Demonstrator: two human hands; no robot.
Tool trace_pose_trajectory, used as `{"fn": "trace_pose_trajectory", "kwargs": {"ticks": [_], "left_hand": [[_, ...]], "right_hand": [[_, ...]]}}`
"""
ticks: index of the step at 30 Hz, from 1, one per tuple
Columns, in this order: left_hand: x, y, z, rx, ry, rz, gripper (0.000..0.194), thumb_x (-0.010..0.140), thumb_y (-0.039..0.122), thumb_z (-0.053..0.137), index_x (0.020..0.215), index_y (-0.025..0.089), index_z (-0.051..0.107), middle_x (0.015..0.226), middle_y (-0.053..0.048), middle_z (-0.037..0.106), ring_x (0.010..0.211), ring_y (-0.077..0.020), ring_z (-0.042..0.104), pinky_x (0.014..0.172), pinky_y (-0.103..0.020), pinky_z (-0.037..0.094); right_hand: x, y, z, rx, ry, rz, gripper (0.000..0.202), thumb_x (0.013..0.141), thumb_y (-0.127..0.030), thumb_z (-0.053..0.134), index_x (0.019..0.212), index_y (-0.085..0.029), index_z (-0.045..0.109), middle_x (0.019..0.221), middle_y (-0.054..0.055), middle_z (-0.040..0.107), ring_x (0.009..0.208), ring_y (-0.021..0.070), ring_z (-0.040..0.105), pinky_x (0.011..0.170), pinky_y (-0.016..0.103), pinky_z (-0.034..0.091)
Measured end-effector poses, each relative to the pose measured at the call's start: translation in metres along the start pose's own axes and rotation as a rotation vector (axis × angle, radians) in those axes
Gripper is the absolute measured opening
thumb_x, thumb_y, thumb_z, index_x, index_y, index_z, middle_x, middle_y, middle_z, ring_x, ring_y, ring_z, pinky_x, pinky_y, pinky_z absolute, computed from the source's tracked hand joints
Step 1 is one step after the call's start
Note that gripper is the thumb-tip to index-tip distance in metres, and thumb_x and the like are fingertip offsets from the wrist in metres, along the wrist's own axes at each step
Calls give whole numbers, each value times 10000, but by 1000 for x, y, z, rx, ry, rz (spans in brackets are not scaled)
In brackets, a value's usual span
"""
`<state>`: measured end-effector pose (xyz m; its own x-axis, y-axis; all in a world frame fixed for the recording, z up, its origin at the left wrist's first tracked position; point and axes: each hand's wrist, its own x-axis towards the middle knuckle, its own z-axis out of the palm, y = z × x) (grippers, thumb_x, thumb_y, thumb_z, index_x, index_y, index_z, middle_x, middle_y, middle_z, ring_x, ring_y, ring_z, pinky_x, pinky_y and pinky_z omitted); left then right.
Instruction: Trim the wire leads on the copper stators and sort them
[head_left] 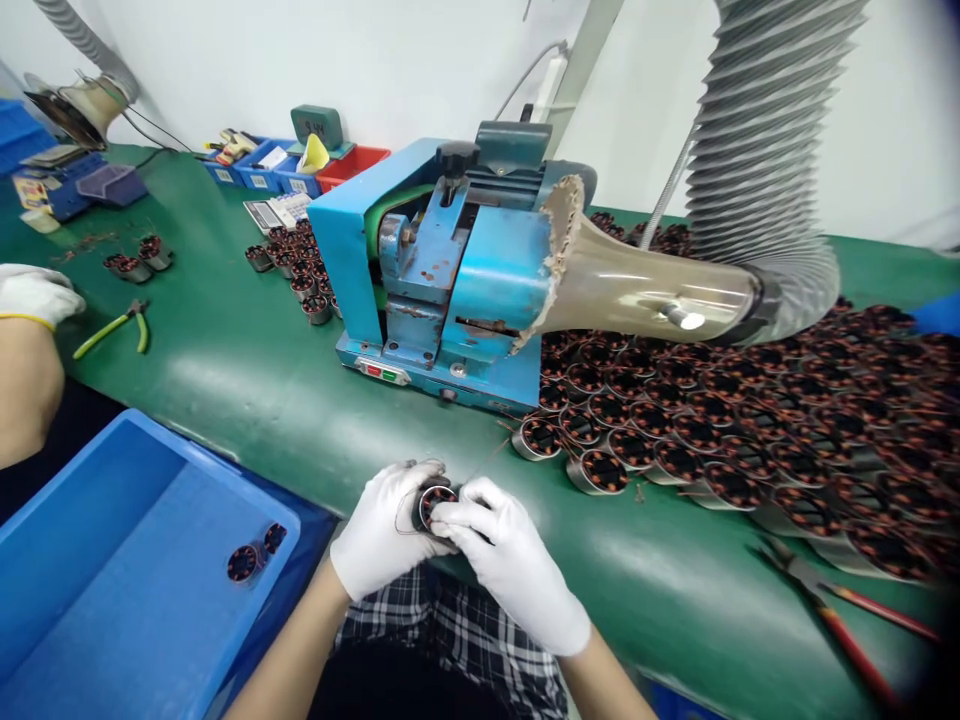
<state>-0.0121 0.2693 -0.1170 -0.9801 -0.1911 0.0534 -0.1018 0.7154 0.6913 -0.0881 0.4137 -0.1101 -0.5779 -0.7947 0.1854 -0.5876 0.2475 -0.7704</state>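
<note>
My left hand (390, 530), in a white glove, is wrapped around a motor stator (437, 500), a short metal ring with copper windings inside. My right hand (499, 545), also gloved, has its fingertips closed at the stator's near right rim. Thin wire loops out beside the left fingers. Whether the right fingers pinch a wire or only the rim is hidden. Both hands are over the bench's front edge, just above my lap. In front of them stands a blue belt-driven machine (420, 340) with red and green buttons.
Many wound stators (727, 485) crowd the green bench (300, 400) at right, near red-handled pliers (806, 580). A blue tub (135, 590) at left holds two stators. A co-worker's gloved hand (37, 295) is near green-handled pliers (112, 333). A fume hose (772, 150) hangs at right.
</note>
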Motion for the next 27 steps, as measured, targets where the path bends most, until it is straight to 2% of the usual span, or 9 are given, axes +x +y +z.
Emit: {"fn": "trace_pose_trajectory", "kwargs": {"ticks": [2, 6, 11, 14, 17, 20, 22, 24, 27], "left_hand": [[1, 3, -2, -17, -16, -18, 499, 566, 325, 773, 996, 209, 549, 1021, -50, 629, 953, -250, 579, 863, -380, 435], [1, 7, -4, -79, -22, -29, 444, 536, 300, 802, 899, 221, 559, 894, 1, 642, 849, -209, 582, 828, -354, 420], [0, 5, -4, -105, -22, -60, 469, 520, 273, 807, 912, 229, 553, 938, 0, 639, 916, -217, 562, 900, -372, 382], [-1, 3, -4, -98, -16, -73, 490, 518, 286, 804, 936, 230, 554, 960, -7, 633, 953, -230, 554, 914, -386, 378], [-3, 2, -5, -93, -9, -71, 474, 527, 267, 795, 934, 224, 558, 963, -15, 628, 945, -232, 559, 881, -378, 401], [-3, 3, -5, -87, 2, -62, 472, 520, 263, 798, 925, 221, 560, 952, -13, 628, 929, -226, 565, 855, -362, 414], [-2, 4, -5, -80, 9, -64, 482, 510, 271, 803, 924, 219, 562, 942, -10, 630, 920, -222, 568, 844, -353, 420], [-1, 5, -6, -75, 8, -67, 478, 518, 284, 798, 930, 215, 564, 939, -10, 632, 908, -216, 571, 834, -347, 424], [0, 6, -6, -70, -12, -72, 463, 530, 288, 789, 930, 211, 568, 938, -13, 631, 897, -214, 569, 829, -348, 424]], "right_hand": [[-3, 6, 3, 54, 93, 9, 183, 841, -182, 513, 731, -213, 656, 692, 7, 570, 630, 125, 539, 591, 251, 439], [-18, 10, 5, 42, 237, 85, 138, 826, -158, 528, 738, -199, 626, 723, 13, 610, 679, 141, 562, 633, 268, 446], [-25, 14, 10, -114, 268, 110, 144, 826, -171, 511, 733, -191, 619, 728, 25, 609, 699, 167, 552, 661, 308, 430], [-20, 24, 1, -152, 288, 185, 181, 824, -187, 499, 684, -187, 614, 712, 31, 607, 695, 174, 558, 662, 315, 427], [-18, 27, -14, -121, 205, 214, 189, 826, -224, 508, 678, -191, 621, 694, 32, 594, 675, 173, 557, 650, 312, 433], [-20, 18, -22, -21, 124, 210, 184, 844, -256, 493, 715, -205, 614, 725, 30, 601, 686, 166, 563, 653, 298, 448], [-22, 9, -21, -22, 105, 239, 128, 838, -277, 503, 844, -204, 608, 809, 41, 617, 727, 174, 571, 698, 315, 456], [-21, 2, -18, -24, 46, 276, 157, 832, -298, 509, 928, -201, 585, 847, 43, 623, 747, 183, 574, 731, 330, 455], [-18, -4, -12, 85, -27, 291, 204, 881, -318, 409, 865, -208, 580, 810, 33, 626, 744, 176, 573, 716, 310, 454]]}}
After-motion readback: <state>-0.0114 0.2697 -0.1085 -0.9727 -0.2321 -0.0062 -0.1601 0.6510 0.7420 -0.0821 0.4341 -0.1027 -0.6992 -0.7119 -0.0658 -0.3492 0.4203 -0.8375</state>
